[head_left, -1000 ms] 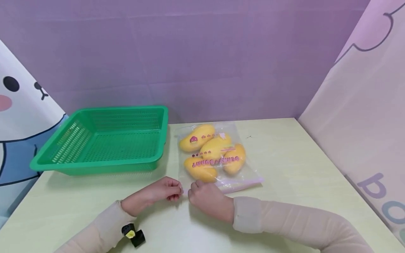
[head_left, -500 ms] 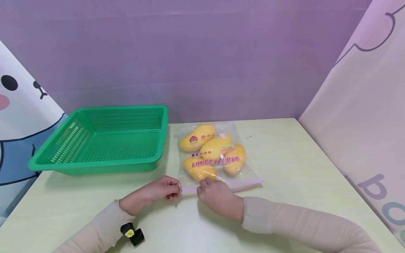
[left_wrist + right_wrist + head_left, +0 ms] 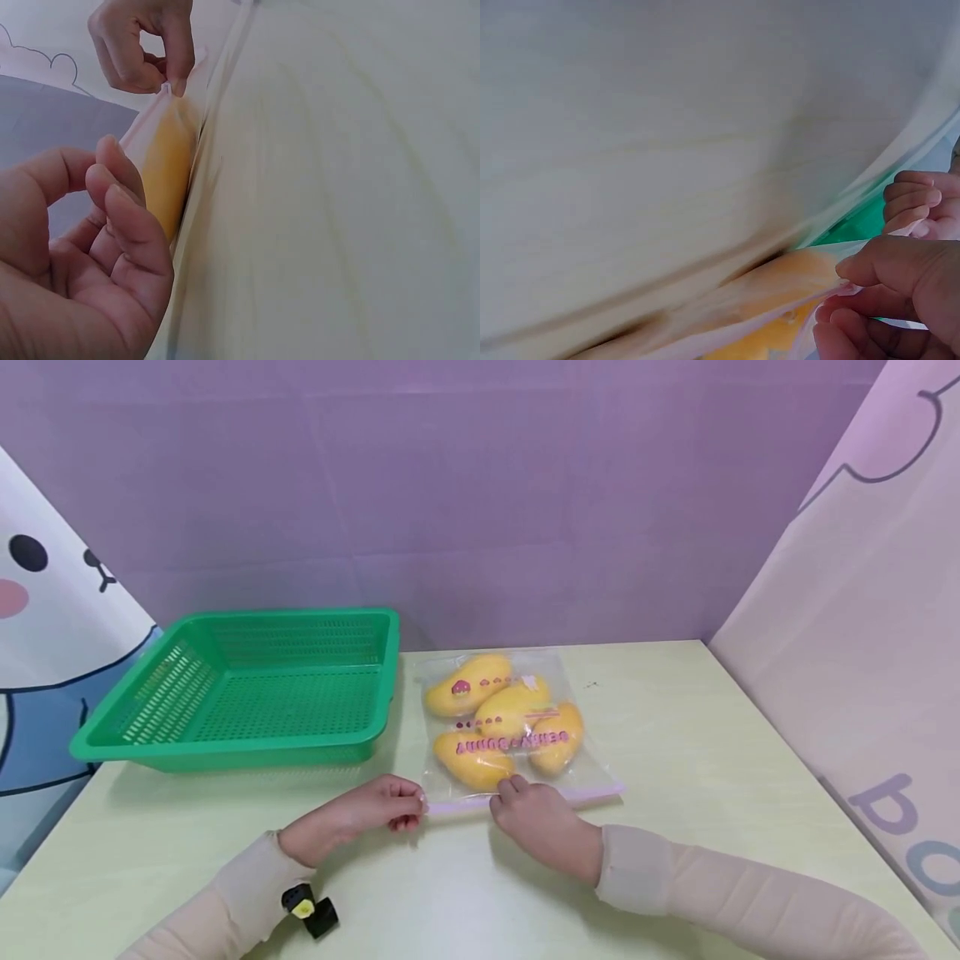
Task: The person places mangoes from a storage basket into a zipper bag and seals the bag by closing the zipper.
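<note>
A clear zip bag [image 3: 447, 783] with pink print lies flat on the table, its pinkish zip strip [image 3: 459, 807] toward me. Several yellow mangoes [image 3: 513, 708] are inside. At the strip's left end, my left hand [image 3: 367, 814] pinches the corner between thumb and finger. Farther along, near the strip's middle, my right hand [image 3: 546, 827] pinches it too. The right wrist view has the right hand's [image 3: 904, 292] thumb and finger on the bag's edge. Seen from the left wrist, the right hand [image 3: 146, 45] grips the strip in front of a mango [image 3: 166, 165].
A green perforated plastic basket [image 3: 288, 706] stands left of the bag on the pale table [image 3: 675, 727]. Behind is a purple backdrop [image 3: 480, 510], with printed white panels at both sides. A small black device [image 3: 309, 910] sits at my left wrist.
My right hand has slid rightward along the zip strip, away from the left hand. The left hand stays at the corner, only slightly shifted left. Bag and basket stay put.
</note>
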Action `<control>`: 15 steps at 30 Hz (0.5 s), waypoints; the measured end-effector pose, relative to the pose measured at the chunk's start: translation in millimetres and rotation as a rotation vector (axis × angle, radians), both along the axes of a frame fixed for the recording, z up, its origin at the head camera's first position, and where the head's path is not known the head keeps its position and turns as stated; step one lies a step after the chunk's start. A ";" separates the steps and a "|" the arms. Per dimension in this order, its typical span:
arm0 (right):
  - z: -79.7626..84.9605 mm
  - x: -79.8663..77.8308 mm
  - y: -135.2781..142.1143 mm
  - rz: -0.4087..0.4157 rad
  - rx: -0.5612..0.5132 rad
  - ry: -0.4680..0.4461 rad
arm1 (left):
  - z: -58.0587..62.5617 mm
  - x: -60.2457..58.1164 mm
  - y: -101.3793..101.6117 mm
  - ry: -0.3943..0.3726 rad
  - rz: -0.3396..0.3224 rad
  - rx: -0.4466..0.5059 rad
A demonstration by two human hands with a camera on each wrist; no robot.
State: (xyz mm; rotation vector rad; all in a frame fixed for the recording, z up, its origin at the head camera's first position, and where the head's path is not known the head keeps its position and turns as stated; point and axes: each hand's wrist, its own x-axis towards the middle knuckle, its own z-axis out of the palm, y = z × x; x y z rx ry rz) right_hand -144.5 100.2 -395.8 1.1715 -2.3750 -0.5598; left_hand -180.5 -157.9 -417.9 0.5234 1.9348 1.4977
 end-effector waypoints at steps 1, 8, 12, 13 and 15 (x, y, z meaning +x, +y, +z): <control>0.0 0.1 1.5 -0.005 0.001 0.000 | 0.2 0.1 -0.4 0.000 0.003 -0.002; -2.2 0.2 12.7 -0.025 0.015 0.019 | -0.5 -1.4 -4.5 0.001 0.007 -0.012; -3.4 0.6 19.0 -0.029 0.002 0.017 | -0.6 -1.9 -6.2 0.010 0.001 -0.010; -3.6 0.8 20.5 -0.031 -0.004 0.018 | -0.4 -1.9 -6.4 0.012 0.000 -0.010; -3.8 1.3 23.3 -0.032 -0.021 0.018 | 0.1 -2.0 -6.8 0.013 -0.002 -0.010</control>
